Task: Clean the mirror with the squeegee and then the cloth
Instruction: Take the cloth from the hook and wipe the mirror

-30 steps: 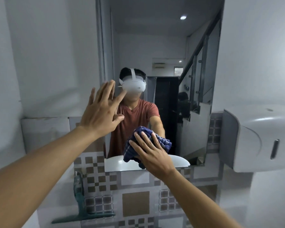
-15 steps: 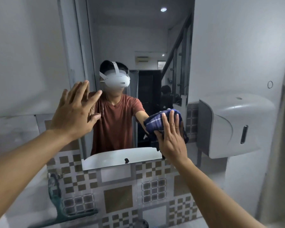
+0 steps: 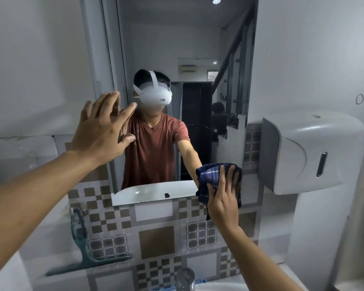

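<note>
Nearest, at the bottom edge below the mirror (image 3: 177,49), the top of a metal tap (image 3: 185,278) shows, blurred, over a white basin rim (image 3: 219,287). Left of the tap and lower than the mirror, the green squeegee (image 3: 82,255) leans with its handle up against the patterned tile wall (image 3: 156,242), its blade resting on the ledge.

The right hand (image 3: 224,198) lies flat at the mirror's lower right corner, fingers (image 3: 221,175) spread and pressing a dark blue checked cloth (image 3: 210,181) against the glass; part of the cloth hangs below the mirror's bottom edge over the tiles. The left hand (image 3: 105,131) is open, fingers loose and grasping nothing, its palm held at the mirror's left edge; whether it touches the glass cannot be told.

Right of the mirror, a white dispenser (image 3: 315,154) is mounted on the wall. In the mirror the person's reflection shows a white headset and a red shirt.
</note>
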A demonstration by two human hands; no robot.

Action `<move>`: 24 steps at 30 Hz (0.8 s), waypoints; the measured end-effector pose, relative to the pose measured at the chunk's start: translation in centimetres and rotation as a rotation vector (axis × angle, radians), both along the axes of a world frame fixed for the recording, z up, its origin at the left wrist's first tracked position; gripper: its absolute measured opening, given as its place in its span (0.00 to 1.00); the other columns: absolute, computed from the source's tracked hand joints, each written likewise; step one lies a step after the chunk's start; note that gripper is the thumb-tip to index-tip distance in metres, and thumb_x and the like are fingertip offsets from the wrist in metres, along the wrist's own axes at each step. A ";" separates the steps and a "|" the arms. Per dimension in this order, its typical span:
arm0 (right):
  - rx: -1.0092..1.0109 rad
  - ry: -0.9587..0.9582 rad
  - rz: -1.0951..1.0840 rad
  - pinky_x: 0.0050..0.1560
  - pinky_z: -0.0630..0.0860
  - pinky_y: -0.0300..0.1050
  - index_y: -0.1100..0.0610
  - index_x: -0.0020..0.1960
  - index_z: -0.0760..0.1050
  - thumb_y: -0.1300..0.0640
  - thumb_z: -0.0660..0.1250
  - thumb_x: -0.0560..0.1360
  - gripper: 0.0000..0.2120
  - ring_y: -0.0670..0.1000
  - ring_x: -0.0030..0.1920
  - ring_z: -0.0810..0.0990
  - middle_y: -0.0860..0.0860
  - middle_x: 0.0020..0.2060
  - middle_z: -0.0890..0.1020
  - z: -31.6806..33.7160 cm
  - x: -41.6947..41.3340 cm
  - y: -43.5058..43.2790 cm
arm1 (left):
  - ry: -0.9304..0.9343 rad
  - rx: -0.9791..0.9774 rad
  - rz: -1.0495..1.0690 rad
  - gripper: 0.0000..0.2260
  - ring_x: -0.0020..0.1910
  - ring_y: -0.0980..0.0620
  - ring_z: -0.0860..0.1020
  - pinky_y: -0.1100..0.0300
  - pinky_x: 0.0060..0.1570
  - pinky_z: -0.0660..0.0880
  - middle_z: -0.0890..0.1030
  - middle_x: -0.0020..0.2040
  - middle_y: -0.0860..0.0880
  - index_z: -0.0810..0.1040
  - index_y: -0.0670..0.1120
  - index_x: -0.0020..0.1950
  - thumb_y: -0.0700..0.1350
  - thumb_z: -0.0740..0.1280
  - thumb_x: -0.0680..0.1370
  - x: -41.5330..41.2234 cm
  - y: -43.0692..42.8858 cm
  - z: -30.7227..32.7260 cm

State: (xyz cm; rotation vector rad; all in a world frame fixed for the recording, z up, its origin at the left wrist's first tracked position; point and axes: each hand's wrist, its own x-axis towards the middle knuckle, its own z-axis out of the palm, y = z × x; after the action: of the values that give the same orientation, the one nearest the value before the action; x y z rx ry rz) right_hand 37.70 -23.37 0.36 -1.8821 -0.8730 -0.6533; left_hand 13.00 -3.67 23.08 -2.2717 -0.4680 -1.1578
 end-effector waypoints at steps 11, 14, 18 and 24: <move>-0.282 -0.588 0.021 0.76 0.46 0.69 0.53 0.82 0.42 0.49 0.51 0.84 0.31 0.59 0.81 0.41 0.56 0.82 0.44 -0.3 -4.2 5.7 | 0.003 0.031 0.026 0.36 0.76 0.35 0.60 0.33 0.71 0.60 0.62 0.77 0.36 0.66 0.51 0.77 0.58 0.74 0.71 0.1 0.5 -0.2; -0.424 -0.818 0.121 0.76 0.51 0.71 0.55 0.82 0.49 0.54 0.58 0.79 0.35 0.59 0.81 0.47 0.56 0.81 0.54 0.6 -6.4 7.9 | 0.004 0.031 0.028 0.36 0.76 0.35 0.60 0.33 0.72 0.60 0.62 0.77 0.36 0.66 0.51 0.77 0.57 0.73 0.72 0.0 0.5 -0.1; -0.472 -0.961 0.225 0.74 0.57 0.71 0.55 0.80 0.58 0.57 0.55 0.79 0.30 0.58 0.80 0.55 0.56 0.80 0.61 1.6 -9.0 10.3 | 0.010 0.018 0.031 0.35 0.76 0.36 0.59 0.33 0.71 0.60 0.62 0.78 0.37 0.66 0.51 0.77 0.57 0.73 0.72 0.0 0.6 -0.1; -0.572 -1.083 0.310 0.77 0.53 0.68 0.56 0.78 0.62 0.56 0.54 0.81 0.25 0.57 0.80 0.58 0.54 0.78 0.64 1.6 -11.8 13.0 | 0.018 0.013 0.017 0.34 0.78 0.36 0.58 0.33 0.73 0.58 0.59 0.79 0.38 0.64 0.52 0.78 0.57 0.70 0.74 0.0 0.8 -0.3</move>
State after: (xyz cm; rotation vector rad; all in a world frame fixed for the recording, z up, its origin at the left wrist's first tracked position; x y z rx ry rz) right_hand 25.88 -10.35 1.95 -1.7166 -2.1722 -1.3589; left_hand 12.98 -2.88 22.80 -2.2611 -0.4710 -1.1285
